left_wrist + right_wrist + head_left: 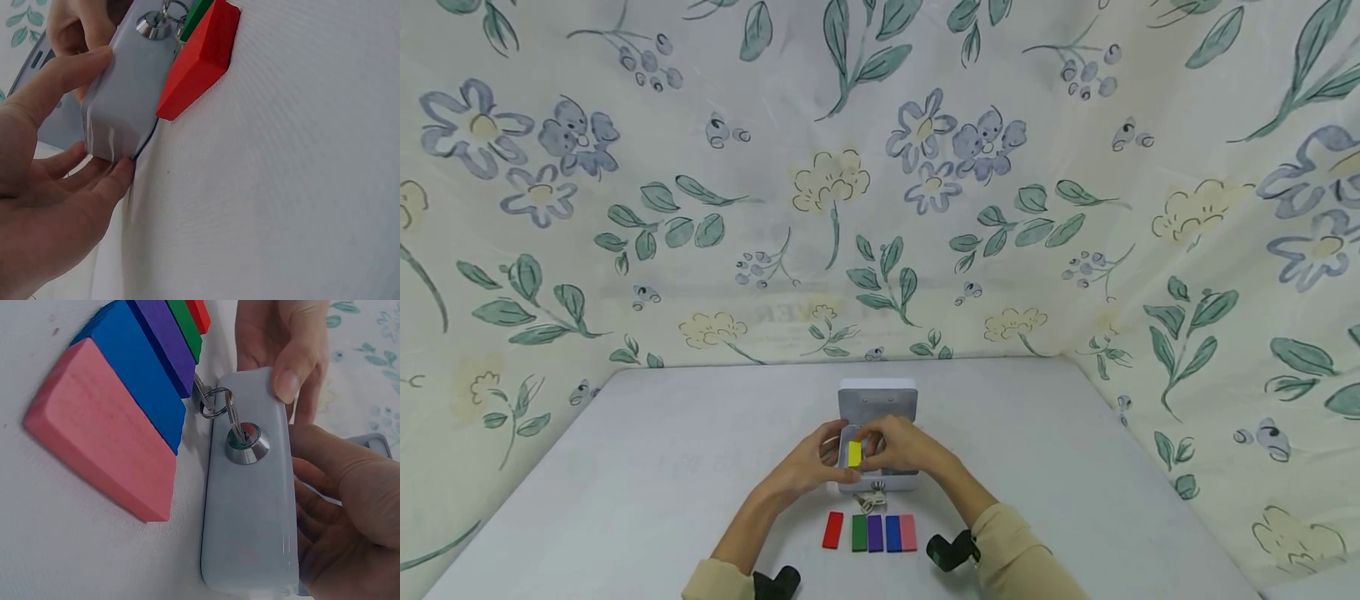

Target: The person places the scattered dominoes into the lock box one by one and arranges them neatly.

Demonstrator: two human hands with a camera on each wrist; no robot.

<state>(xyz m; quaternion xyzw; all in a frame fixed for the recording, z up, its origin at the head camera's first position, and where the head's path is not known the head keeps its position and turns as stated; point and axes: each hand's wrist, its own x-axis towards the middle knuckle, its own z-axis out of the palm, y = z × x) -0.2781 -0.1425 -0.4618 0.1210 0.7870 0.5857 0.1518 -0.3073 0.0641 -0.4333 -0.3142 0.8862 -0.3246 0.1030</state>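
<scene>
Glossy grey box (250,512), rounded edges — left grip (811,460) clasping its corner; right grip (901,446) pinching yellow block (854,454); counter (1022,442) broad alongside.

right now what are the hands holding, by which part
Left hand: the gray box, by its front left corner. Right hand: the yellow block, seemingly by its right side; exact contact is hidden.

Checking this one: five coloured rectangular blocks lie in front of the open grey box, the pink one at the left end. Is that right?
One slip: the flat pink rectangular block lies at the right end; the flat red rectangular block is at the left end, as the head view shows. The rest stands.
</scene>
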